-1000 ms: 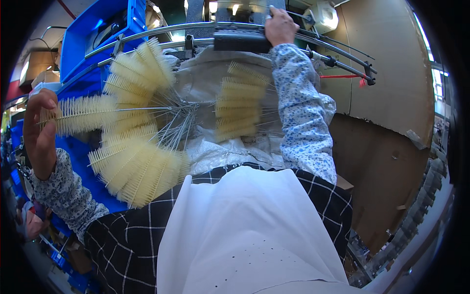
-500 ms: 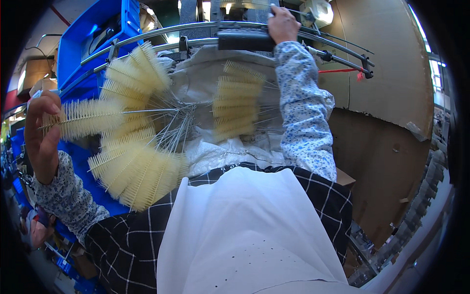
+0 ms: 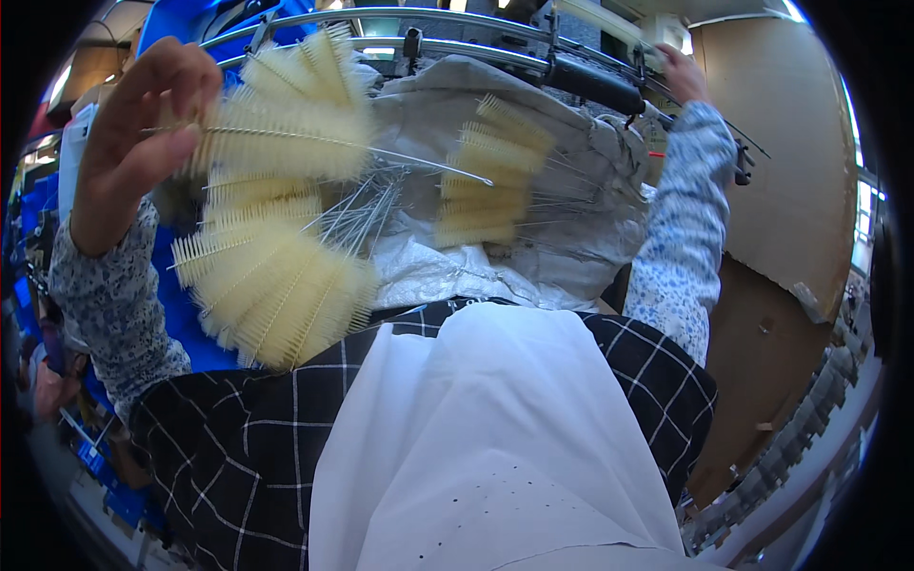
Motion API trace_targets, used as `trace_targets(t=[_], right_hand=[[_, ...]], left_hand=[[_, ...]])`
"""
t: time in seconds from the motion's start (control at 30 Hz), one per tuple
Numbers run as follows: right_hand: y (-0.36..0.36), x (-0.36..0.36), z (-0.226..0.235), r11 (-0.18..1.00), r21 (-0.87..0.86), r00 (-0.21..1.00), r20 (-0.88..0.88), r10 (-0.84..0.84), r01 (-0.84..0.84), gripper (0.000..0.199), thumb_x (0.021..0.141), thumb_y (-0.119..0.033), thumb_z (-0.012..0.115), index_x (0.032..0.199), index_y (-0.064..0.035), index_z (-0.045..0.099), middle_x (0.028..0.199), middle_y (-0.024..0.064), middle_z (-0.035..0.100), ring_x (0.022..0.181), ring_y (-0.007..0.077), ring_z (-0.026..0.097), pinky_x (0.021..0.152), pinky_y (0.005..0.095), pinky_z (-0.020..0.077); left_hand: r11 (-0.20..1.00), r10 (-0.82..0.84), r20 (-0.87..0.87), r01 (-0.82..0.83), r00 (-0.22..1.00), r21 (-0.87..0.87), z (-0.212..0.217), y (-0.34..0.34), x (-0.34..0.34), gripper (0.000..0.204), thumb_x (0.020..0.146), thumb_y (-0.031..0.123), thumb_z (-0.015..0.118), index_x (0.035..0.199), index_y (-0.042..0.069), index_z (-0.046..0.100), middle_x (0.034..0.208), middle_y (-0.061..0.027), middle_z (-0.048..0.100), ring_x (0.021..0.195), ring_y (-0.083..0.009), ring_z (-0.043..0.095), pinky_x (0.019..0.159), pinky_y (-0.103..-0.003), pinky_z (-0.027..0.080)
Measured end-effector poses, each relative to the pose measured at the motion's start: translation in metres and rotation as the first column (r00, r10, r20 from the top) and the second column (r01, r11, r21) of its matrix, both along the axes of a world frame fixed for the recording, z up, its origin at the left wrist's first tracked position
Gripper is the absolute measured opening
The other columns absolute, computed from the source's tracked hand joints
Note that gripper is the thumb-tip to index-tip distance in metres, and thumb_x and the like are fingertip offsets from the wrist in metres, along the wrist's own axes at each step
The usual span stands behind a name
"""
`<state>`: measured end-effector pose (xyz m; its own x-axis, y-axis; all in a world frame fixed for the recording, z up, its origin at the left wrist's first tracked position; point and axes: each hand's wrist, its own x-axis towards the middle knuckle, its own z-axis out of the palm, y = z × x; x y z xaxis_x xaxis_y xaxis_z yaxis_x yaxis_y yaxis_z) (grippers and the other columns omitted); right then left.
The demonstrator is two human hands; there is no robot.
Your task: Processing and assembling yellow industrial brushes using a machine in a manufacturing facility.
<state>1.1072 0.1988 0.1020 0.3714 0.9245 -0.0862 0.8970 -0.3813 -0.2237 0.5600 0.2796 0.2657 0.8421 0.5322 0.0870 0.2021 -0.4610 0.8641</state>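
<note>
My left hand, raised at the left, pinches the bristled tip of a long brush with pale yellow bristles. Its twisted wire stem points right and ends in a small loop over the sack cloth. Beneath it lies a fanned heap of similar brushes, wire stems toward the middle. A smaller row of brushes rests to the right on the whitish woven cloth. At the far right, my right hand is closed at the end of a sliding carriage with a black roller; its fingertips are partly hidden.
Two metal rails cross the far side in front of me. A blue bin stands at the far left. Cardboard sheets rise on the right. A white apron covers my lap.
My right hand and the roller carriage have moved right along the rails. My left hand has lifted the brush up and right, its looped stem now clear of the heap.
</note>
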Motion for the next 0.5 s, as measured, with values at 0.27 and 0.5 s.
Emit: trace_targets(t=[0.27,0.5], right_hand=[[-0.093,-0.104,0.078,0.947,-0.035,0.69,-0.693,0.207,-0.319,0.045,0.079,-0.025,0.05,0.118,-0.006,0.038,0.103,0.007,0.052,0.098,0.017,0.047,0.084,0.029,0.0362],[-0.063,-0.297,0.066,0.857,0.177,-0.114,-0.984,0.139,-0.485,0.037,0.084,-0.028,0.044,0.11,-0.0025,0.043,0.095,0.0049,0.05,0.088,0.013,0.047,0.077,0.0267,0.0395]], left_hand=[[0.934,-0.248,0.077,0.259,0.966,-0.245,-0.02,-0.005,0.05,0.024,0.066,0.002,0.047,0.09,0.004,0.042,0.08,-0.0013,0.036,0.077,-0.0093,0.039,0.07,-0.022,0.034],[0.896,-0.4,-0.134,0.357,0.907,-0.263,-0.036,-0.034,0.071,0.033,0.064,-0.004,0.054,0.095,0.003,0.042,0.088,-0.0047,0.044,0.082,-0.0122,0.046,0.073,-0.025,0.039]])
